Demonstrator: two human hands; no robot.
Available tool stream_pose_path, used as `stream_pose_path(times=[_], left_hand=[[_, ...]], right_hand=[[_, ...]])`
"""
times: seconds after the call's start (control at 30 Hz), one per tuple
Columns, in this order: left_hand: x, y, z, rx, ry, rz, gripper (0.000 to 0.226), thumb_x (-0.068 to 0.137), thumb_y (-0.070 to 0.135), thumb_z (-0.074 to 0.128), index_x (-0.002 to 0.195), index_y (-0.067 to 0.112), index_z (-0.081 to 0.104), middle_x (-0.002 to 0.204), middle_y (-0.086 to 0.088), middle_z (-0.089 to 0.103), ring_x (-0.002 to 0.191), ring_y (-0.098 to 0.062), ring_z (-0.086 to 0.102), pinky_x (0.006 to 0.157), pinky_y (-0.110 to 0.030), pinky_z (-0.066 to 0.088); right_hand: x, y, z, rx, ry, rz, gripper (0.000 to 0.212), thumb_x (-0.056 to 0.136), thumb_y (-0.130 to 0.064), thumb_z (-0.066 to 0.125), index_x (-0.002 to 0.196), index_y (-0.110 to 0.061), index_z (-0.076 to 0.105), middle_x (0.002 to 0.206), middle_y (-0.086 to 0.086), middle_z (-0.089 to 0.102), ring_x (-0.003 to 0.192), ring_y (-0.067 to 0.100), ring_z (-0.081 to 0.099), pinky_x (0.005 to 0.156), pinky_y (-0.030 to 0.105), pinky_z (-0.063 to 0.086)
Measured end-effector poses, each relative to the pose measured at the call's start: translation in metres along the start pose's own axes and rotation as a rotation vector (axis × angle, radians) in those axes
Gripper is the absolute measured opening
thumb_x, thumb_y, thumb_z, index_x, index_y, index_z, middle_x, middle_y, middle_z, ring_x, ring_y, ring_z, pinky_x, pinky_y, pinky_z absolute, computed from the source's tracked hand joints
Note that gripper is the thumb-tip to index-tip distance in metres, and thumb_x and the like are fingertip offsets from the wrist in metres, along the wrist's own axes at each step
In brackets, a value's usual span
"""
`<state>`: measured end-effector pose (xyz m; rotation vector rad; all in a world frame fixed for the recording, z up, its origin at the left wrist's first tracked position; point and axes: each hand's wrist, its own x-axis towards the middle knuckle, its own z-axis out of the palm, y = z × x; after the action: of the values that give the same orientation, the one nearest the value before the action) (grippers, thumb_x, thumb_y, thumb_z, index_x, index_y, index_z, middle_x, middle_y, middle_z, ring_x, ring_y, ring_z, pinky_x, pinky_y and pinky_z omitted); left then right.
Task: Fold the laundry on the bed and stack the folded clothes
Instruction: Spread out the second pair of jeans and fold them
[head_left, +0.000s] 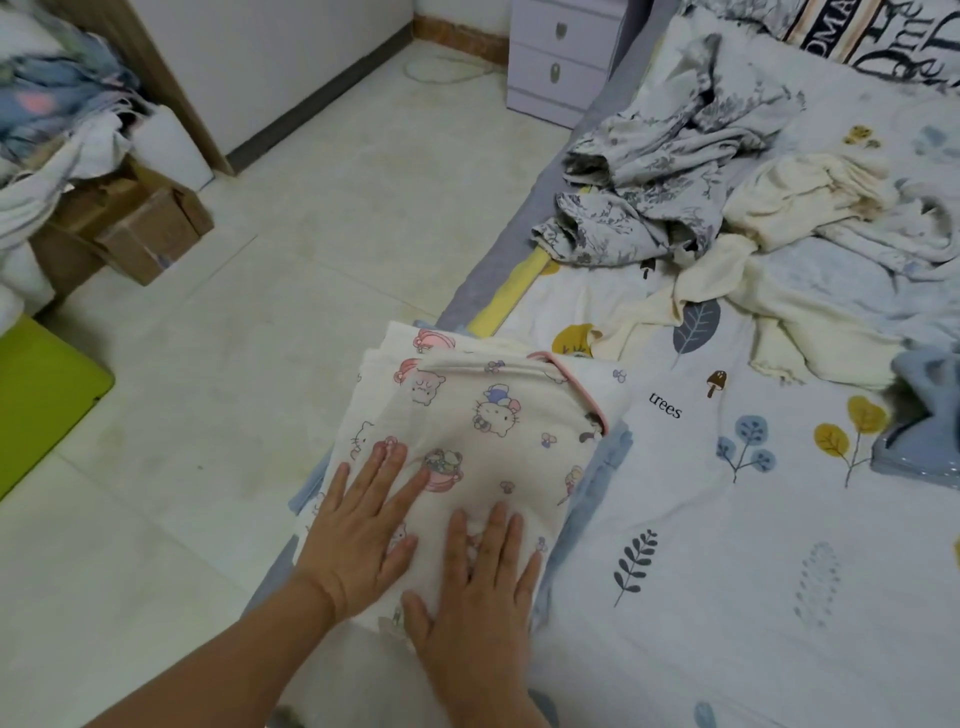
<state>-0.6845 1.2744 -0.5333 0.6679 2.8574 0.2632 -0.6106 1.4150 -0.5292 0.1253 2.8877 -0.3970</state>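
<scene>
Folded cartoon-print garment (467, 441): atop blue folded garment (602, 467) at bed (727, 597) edge | left hand (358, 540): flat, fingers straight, pressing its near end | right hand (478, 587): flat, pressing beside | unfolded laundry (701, 208): well apart

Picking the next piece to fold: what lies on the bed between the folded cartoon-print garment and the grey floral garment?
In the head view, between the cartoon-print garment and the grey floral garment lies a crumpled cream garment on the printed bedsheet.
</scene>
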Motion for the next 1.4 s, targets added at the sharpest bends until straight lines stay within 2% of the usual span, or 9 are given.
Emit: stream_pose_path(times=[0.1,0.17,0.23,0.3,0.4,0.57,0.73,0.87,1.4], left_hand=[[0.002,0.006,-0.013,0.02,-0.038,0.006,0.076,0.086,0.063,-0.008,0.147,0.025,0.016,0.155,-0.01,0.003,0.142,-0.013,-0.019,0.113,-0.038,-0.009],[0.005,0.007,-0.025,0.064,-0.128,0.0,0.079,0.075,0.069,-0.021,0.144,0.032,-0.01,0.151,-0.006,-0.024,0.14,-0.019,-0.026,0.112,-0.038,-0.019],[0.009,0.01,-0.041,0.135,-0.184,-0.001,0.071,0.08,0.067,-0.012,0.143,0.034,-0.018,0.146,-0.004,-0.035,0.141,-0.023,-0.026,0.113,-0.038,-0.016],[0.011,0.016,-0.057,0.154,-0.217,-0.036,0.062,0.095,0.055,0.01,0.149,0.032,-0.007,0.151,-0.002,-0.029,0.143,-0.021,-0.019,0.116,-0.039,-0.008],[0.01,0.028,-0.087,0.15,-0.17,-0.054,0.048,0.098,0.038,0.03,0.145,0.025,0.029,0.158,0.001,0.01,0.144,-0.014,0.011,0.114,-0.032,0.009],[0.008,0.053,-0.135,0.002,-0.183,-0.025,0.035,0.096,0.027,0.037,0.127,0.024,0.052,0.13,0.004,0.054,0.119,-0.013,0.049,0.094,-0.02,0.033],[0.015,0.102,-0.179,0.006,-0.355,0.081,0.025,0.096,0.025,0.038,0.101,0.018,0.061,0.109,0.001,0.064,0.09,-0.012,0.052,0.076,-0.024,0.037],[0.029,0.157,-0.216,0.005,-0.377,0.171,0.016,0.094,0.022,0.039,0.084,0.022,0.051,0.09,0.003,0.057,0.08,-0.012,0.045,0.068,-0.024,0.034],[0.08,0.404,-0.28,0.038,-0.352,0.403,0.026,0.097,0.027,0.039,0.114,0.02,0.057,0.112,0.001,0.06,0.09,-0.014,0.051,0.075,-0.024,0.041]], right_hand=[[0.002,0.002,-0.022,0.038,-0.089,0.036,0.085,0.074,-0.062,0.041,0.141,-0.008,0.041,0.142,0.028,0.039,0.133,0.046,0.027,0.108,0.054,0.009],[0.005,0.004,-0.037,0.014,-0.164,0.039,0.091,0.085,-0.063,0.036,0.149,-0.012,-0.004,0.155,0.025,-0.002,0.141,0.045,-0.006,0.112,0.055,-0.007],[0.007,0.007,-0.05,0.058,-0.255,0.033,0.084,0.092,-0.06,0.028,0.145,-0.019,-0.022,0.153,0.015,-0.026,0.14,0.035,-0.025,0.112,0.051,-0.013],[0.005,0.008,-0.07,0.106,-0.252,-0.005,0.073,0.096,-0.051,0.027,0.149,-0.02,-0.011,0.155,0.012,-0.022,0.142,0.029,-0.021,0.115,0.046,-0.008],[-0.004,0.01,-0.098,0.227,-0.2,-0.096,0.059,0.1,-0.037,0.031,0.151,-0.023,0.006,0.158,0.001,-0.006,0.145,0.015,-0.003,0.117,0.031,0.002],[-0.027,0.025,-0.137,0.393,-0.125,-0.115,0.035,0.096,-0.023,0.041,0.129,-0.026,0.048,0.141,-0.012,0.04,0.128,0.004,0.036,0.099,0.015,0.028],[-0.044,0.05,-0.188,0.317,-0.15,-0.078,0.03,0.095,-0.018,0.038,0.117,-0.024,0.059,0.121,0.001,0.061,0.11,0.019,0.055,0.088,0.025,0.039],[-0.057,0.082,-0.235,0.189,-0.123,-0.104,0.03,0.094,-0.017,0.037,0.115,-0.017,0.058,0.116,0.009,0.062,0.106,0.027,0.056,0.085,0.032,0.042],[-0.144,0.27,-0.387,0.04,0.0,0.152,0.032,0.095,-0.023,0.042,0.124,-0.016,0.053,0.122,0.01,0.058,0.11,0.028,0.053,0.087,0.033,0.044]])
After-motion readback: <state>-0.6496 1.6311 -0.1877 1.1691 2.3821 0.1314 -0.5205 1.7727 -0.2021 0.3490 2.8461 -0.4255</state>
